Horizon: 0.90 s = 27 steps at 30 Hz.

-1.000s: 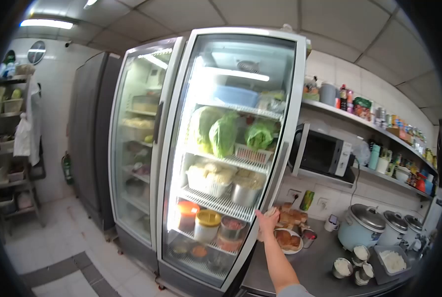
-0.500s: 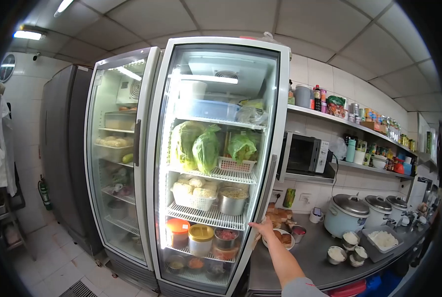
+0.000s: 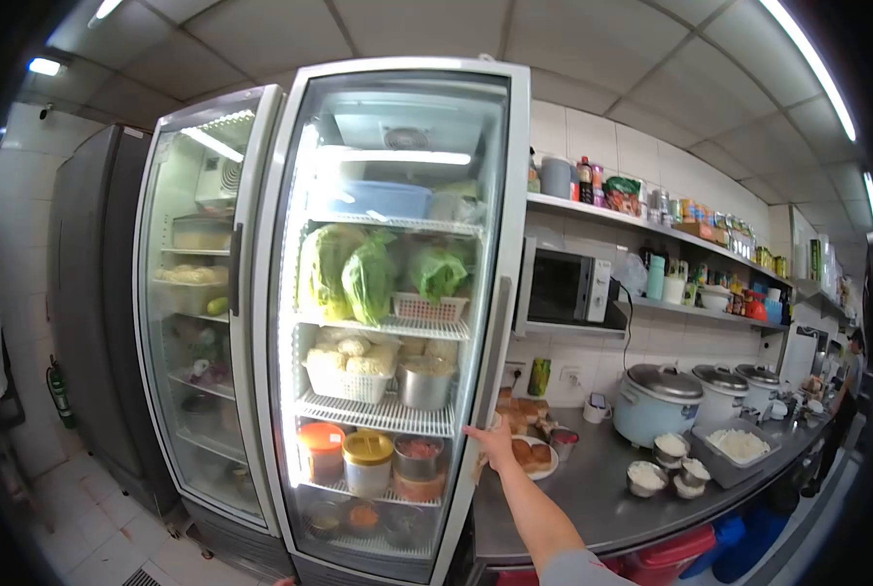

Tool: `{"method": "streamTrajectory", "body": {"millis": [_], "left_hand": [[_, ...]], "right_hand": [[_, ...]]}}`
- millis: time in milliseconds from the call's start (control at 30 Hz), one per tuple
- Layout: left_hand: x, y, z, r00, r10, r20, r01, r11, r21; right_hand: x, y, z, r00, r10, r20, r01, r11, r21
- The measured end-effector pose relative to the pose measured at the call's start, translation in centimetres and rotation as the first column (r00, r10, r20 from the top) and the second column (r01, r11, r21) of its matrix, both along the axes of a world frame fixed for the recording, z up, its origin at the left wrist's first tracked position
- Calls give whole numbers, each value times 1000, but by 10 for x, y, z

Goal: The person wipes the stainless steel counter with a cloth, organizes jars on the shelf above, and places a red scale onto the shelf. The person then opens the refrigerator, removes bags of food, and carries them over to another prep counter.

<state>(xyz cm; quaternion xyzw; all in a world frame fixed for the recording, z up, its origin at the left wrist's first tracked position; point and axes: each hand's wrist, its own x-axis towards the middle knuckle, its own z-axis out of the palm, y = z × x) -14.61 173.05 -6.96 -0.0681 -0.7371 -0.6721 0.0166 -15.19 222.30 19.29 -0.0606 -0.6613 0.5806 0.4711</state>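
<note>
A tall glass-door fridge (image 3: 270,322) stands lit in front of me. My right hand (image 3: 495,444) is at the right edge of its door, just below the long grey handle (image 3: 496,337). The thumb lies on the door frame; the other fingers are partly hidden at the side. Behind the glass are leafy green vegetables (image 3: 368,278), a white basket (image 3: 346,383) of pale food, a steel pot (image 3: 424,389), an orange-lidded tub (image 3: 321,459) and a gold-lidded tub (image 3: 368,467). Only a sliver at the bottom edge may be my left hand (image 3: 285,581).
A second glass fridge (image 3: 202,322) stands to the left. On the right, a steel counter (image 3: 563,523) carries rice cookers (image 3: 658,405), bowls of rice (image 3: 646,477), a rice tray (image 3: 739,447) and a plate of browned food (image 3: 534,456). A microwave (image 3: 561,288) and shelves hang above. A person (image 3: 850,391) stands far right.
My view has turned a little right, so the fridges sit further left in it. My right hand stays at the door edge. A person has come into view at the far right.
</note>
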Motion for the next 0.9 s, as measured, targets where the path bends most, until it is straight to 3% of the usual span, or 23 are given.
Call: {"method": "streamTrajectory", "body": {"millis": [33, 67, 133, 167, 200, 267, 300, 333, 433, 533, 600, 667, 700, 733, 767, 800, 833, 867, 900], "left_hand": [[-23, 23, -20, 967, -197, -159, 199, 980, -2], [24, 49, 76, 967, -239, -90, 227, 966, -120], [40, 90, 109, 865, -377, -330, 237, 888, -394], [48, 107, 115, 831, -442, -338, 316, 875, -366], [51, 118, 110, 734, -514, -445, 277, 823, -495], [93, 123, 143, 766, -514, -385, 321, 825, -465], [107, 124, 153, 783, -514, -351, 342, 826, -447], [107, 123, 141, 698, -404, -591, 153, 890, -429], [136, 91, 150, 887, -278, -369, 168, 938, -303], [157, 69, 150, 909, -198, -366, 182, 980, -78], [164, 61, 131, 945, 70, -320, -166, 945, -283], [164, 54, 140, 922, 376, -97, -384, 847, -367], [169, 48, 169, 888, 459, -20, -438, 834, -335], [170, 43, 190, 844, 532, 61, -491, 814, -309], [159, 33, 185, 778, 628, 34, -598, 755, -270], [112, -5, 118, 660, 730, -178, -751, 650, -116], [67, -42, 51, 487, 788, -376, -843, 537, 33], [45, -72, 30, 418, 818, -395, -880, 472, 46], [21, -112, 0, 335, 808, -485, -915, 402, 37]], "right_hand": [[15, -13, -3, 1000, 7, -6, -7, 1000, -12], [35, -29, 0, 990, -94, 104, 90, 995, 43], [74, -58, -5, 989, -102, 103, 85, 984, 154], [91, -68, -2, 991, -102, 90, 80, 973, 216], [107, -73, -2, 990, 1, 142, -32, 975, 221], [136, -77, -12, 946, 205, 250, -257, 946, 197], [145, -75, -16, 960, 119, 253, -207, 911, 356], [152, -70, -19, 969, 32, 244, -156, 846, 509], [161, -36, -48, 942, -288, 171, 48, 622, 782], [169, 30, -103, 774, -556, 303, -66, 404, 912], [177, 56, -120, 680, -661, 317, -223, 225, 948], [151, 69, -88, 855, -429, 292, -160, 318, 935], [135, 72, -57, 915, -306, 262, -138, 372, 918], [119, 70, -16, 934, -318, 162, -65, 295, 953], [109, 57, 38, 968, -244, 56, 28, 325, 945], [85, 64, 86, 989, -144, -44, 75, 216, 974], [80, 41, 137, 962, -87, -260, 272, 189, 943], [63, 40, 184, 946, -47, -321, 324, 106, 940], [40, 42, 223, 934, -76, -349, 356, 112, 928]]}}
